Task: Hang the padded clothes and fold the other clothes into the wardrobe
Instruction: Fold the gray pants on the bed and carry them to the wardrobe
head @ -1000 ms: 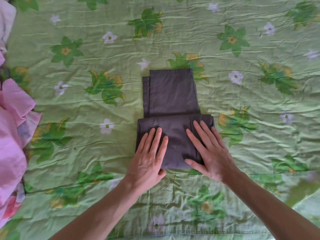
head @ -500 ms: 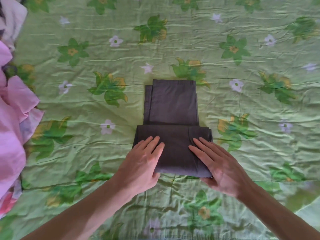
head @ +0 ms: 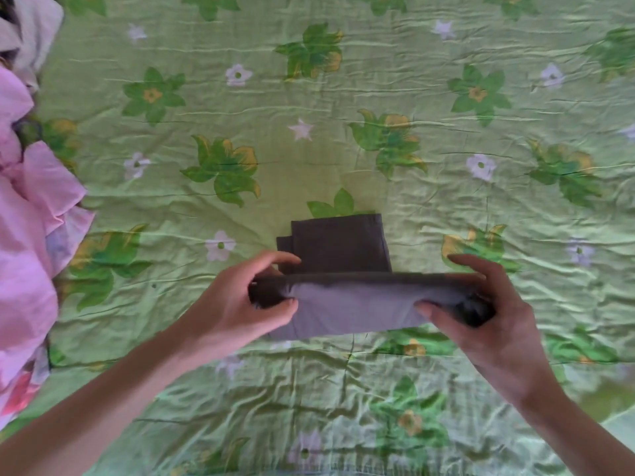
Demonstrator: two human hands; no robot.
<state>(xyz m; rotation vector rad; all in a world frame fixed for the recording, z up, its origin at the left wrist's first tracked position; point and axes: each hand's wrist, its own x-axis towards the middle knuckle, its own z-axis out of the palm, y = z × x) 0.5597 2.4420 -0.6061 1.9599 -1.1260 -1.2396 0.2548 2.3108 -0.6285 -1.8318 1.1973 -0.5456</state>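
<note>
- The bed (head: 343, 80) fills our view, spread with a wrinkled green floral sheet, and it carries everything we are working on.
- A heap of pink clothes (head: 31, 242) lies along the left edge of the bed, well apart from our hands; we judge these are waiting for their turn.
- The dark grey garment (head: 347, 247) lies near the middle of the bed, close in front of us, already folded narrow. Its near part is raised off the sheet, while its far part lies flat.
- Our left hand (head: 237, 304) pinches the left end of the raised fold, thumb toward us and fingers curled over the top.
- Our right hand (head: 494, 310) pinches the right end the same way.
- We judge we are midway through a fold on this garment. Next we need to carry the raised part forward over the flat part, keep both ends level, and lay it down with the edges matching.
</note>
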